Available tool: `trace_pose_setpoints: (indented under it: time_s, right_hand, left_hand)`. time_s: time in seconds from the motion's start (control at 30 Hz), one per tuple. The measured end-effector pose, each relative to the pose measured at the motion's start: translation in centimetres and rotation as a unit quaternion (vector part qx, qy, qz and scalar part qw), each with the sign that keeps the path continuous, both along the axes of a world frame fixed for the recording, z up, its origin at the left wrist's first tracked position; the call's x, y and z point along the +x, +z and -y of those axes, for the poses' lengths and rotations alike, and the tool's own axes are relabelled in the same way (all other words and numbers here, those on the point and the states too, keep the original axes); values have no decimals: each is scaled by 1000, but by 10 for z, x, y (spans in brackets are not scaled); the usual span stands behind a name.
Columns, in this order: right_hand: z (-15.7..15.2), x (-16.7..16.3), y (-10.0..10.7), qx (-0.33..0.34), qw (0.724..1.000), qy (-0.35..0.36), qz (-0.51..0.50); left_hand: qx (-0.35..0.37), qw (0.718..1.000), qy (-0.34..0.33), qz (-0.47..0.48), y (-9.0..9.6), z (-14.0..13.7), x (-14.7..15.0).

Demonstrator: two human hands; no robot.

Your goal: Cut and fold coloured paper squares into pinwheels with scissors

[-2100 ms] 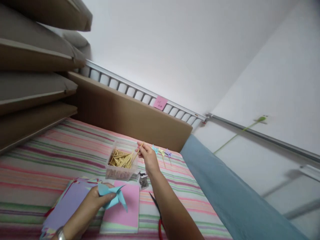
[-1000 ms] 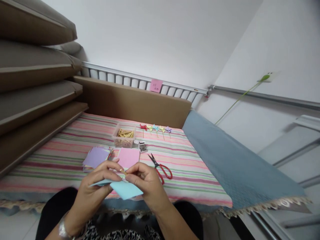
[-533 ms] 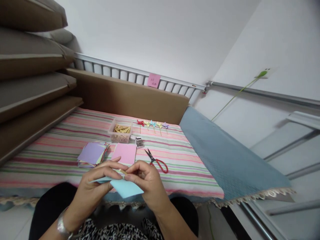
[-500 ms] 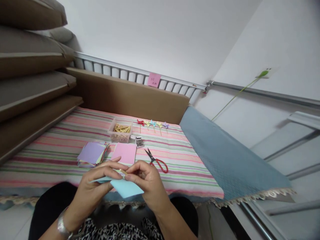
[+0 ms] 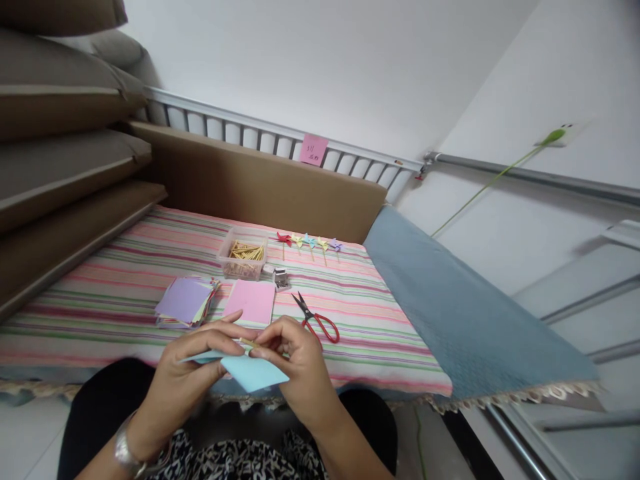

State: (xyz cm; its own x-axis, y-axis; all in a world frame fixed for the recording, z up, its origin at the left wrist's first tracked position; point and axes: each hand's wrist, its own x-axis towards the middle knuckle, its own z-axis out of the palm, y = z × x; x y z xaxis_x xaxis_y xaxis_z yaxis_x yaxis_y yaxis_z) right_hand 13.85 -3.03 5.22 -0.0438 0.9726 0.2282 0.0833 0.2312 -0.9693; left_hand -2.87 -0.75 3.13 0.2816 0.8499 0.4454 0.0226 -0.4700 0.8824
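Note:
Over the near edge of the cloth, a light blue sheet of paper (image 5: 254, 373) is gripped by my left hand (image 5: 187, 363), its fingers above and thumb beneath. My right hand (image 5: 300, 367) pinches a short wooden stick (image 5: 248, 343) against that paper, touching its edge with the thumb. My fingers cover where stick and paper meet. Just beyond lie a pink square paper stack (image 5: 251, 300) and, to its left, a pile of coloured papers (image 5: 184, 300) topped with purple. Red-handled scissors (image 5: 320, 325) lie partly open past my right hand.
A clear plastic box (image 5: 242, 270) of wooden sticks (image 5: 246, 251) stands farther back, beside a small container (image 5: 281, 279) of tiny items. Several small paper pinwheels (image 5: 310, 241) lie in a row near the brown board (image 5: 260, 187). Stacked cushions (image 5: 75, 160) rise at the left.
The view has shifted slightly, so the background sits a little higher and farther right. Both hands keep nearly the same hold on the blue paper and stick.

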Motion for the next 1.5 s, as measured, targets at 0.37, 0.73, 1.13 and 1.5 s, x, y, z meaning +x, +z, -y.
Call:
trace_pose_setpoints:
  time_s: [0.37,0.73,1.13,1.5]
  right_hand:
    - [2,-1,-3,26,999,-11,22]
    - [3,-4,2,73,995,-27,61]
    - [1,-1,1,77,994,-27,67]
    - [3,-2,2,70,996,-25,58]
  left_hand:
    - [5,1000,11,13,-7,0,-1]
    - [14,1000,4,14,-3,2,-1]
    - [34,999,-2,6,1,-2,0]
    - [33,999,-7,18,0,0,-1]
